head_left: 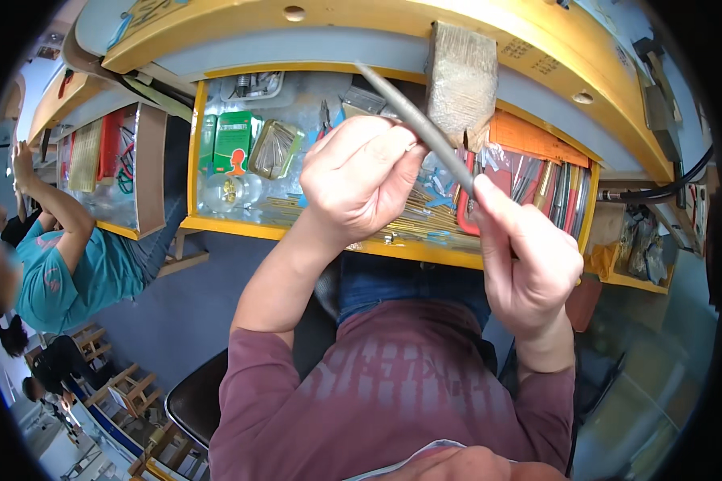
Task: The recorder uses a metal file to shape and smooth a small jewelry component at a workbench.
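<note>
A long grey metal file (413,119) tapers to a point toward the far left and slants across the drawer. My right hand (529,260) is closed round its thick near end, thumb and fingers pinching it. My left hand (359,178) is closed in a pinch just left of the file's middle. A tiny shiny bit shows at its fingertips, too small to name. Beyond the file, a worn wooden bench pin (462,76) juts from the bench edge. Both hands are raised over the open drawer.
The yellow-edged drawer (241,228) holds a green box (231,143), a tin of thin metal pieces (276,149), pliers (325,120), several thin brass-coloured rods and a row of files (565,192). A co-worker in a teal shirt (80,276) sits left at another bench.
</note>
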`<state>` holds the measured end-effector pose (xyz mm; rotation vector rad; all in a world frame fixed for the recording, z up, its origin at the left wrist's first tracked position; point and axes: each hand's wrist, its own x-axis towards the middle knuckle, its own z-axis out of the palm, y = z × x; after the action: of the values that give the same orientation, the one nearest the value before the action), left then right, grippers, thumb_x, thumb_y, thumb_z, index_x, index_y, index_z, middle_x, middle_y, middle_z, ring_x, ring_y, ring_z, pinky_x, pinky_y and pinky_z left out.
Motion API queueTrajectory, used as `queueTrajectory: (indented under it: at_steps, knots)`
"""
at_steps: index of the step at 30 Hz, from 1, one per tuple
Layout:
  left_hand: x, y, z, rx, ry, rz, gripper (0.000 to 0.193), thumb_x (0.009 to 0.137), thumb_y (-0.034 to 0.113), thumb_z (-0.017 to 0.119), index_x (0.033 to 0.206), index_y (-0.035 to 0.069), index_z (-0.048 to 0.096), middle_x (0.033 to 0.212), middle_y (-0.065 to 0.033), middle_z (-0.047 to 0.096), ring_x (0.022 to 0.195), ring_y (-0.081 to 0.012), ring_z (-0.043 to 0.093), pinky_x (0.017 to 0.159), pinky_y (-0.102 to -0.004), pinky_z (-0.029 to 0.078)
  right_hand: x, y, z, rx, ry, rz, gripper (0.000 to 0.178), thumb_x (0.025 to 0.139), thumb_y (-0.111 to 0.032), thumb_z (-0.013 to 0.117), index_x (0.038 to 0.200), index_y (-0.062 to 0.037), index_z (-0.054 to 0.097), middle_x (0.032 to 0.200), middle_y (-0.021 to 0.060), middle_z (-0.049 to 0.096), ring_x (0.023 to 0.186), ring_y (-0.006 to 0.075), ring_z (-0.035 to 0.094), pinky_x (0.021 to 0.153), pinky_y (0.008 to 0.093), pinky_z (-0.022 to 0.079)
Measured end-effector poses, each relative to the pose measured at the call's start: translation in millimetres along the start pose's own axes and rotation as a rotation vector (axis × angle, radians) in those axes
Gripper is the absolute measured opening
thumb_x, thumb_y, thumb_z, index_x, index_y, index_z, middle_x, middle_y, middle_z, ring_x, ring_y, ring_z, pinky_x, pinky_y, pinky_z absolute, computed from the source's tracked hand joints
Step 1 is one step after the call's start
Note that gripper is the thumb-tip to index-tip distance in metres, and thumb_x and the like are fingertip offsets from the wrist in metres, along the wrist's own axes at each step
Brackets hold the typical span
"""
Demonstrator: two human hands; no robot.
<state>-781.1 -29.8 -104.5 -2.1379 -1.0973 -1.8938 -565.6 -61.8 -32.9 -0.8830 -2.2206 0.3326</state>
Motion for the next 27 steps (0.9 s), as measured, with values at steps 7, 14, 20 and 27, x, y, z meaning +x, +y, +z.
queueTrajectory:
  at_steps: [7, 14, 20, 27]
  knots:
    - [-5.7, 22.1, -8.4, -0.798, 0.036, -0.854, 0.017, 0.090, -0.007, 0.077, 0.105, -0.005, 0.069, 0.088, -0.0108, 0.075, 0.079, -0.0154, 0.075, 0.074, -0.0266, 0.062, -28.0, 11.7, -3.7, 0.184, 0.116, 0.227, 0.027, 0.093, 0.006, 0.073, 0.119, 0.0098, 0.070, 0.100, 0.0192, 0.077, 0.083, 0.0182, 0.076, 0.074, 0.0261, 0.059]
    - [-6.4, 24.4, -19.5, -1.249, 0.063, -1.004, 0.013, 0.101, 0.002, 0.065, 0.113, -0.003, 0.063, 0.099, -0.0131, 0.071, 0.089, -0.0210, 0.074, 0.076, -0.0369, 0.068, -33.6, 18.8, 1.8, 0.302, 0.164, 0.244, 0.027, 0.095, 0.005, 0.072, 0.121, 0.0084, 0.070, 0.100, 0.0145, 0.077, 0.086, 0.0124, 0.073, 0.076, 0.0236, 0.057]
    - [0.9, 35.1, -15.2, -1.746, -0.007, -1.118, 0.018, 0.106, 0.016, 0.060, 0.107, 0.000, 0.054, 0.098, -0.0114, 0.053, 0.092, -0.0228, 0.060, 0.056, -0.0313, 0.065, -36.1, 19.1, 5.0, 0.323, 0.176, 0.280, 0.027, 0.095, 0.006, 0.071, 0.122, 0.0080, 0.070, 0.101, 0.0139, 0.077, 0.088, 0.0120, 0.072, 0.078, 0.0238, 0.057]
    - [4.5, 40.0, -10.6, -1.699, 0.076, -1.124, 0.017, 0.109, 0.012, 0.050, 0.115, -0.003, 0.056, 0.101, -0.0122, 0.061, 0.092, -0.0214, 0.064, 0.053, -0.0292, 0.063, -38.1, 18.5, 9.0, 0.346, 0.184, 0.296, 0.028, 0.095, 0.006, 0.071, 0.123, 0.0078, 0.070, 0.103, 0.0146, 0.076, 0.091, 0.0131, 0.072, 0.082, 0.0245, 0.057]
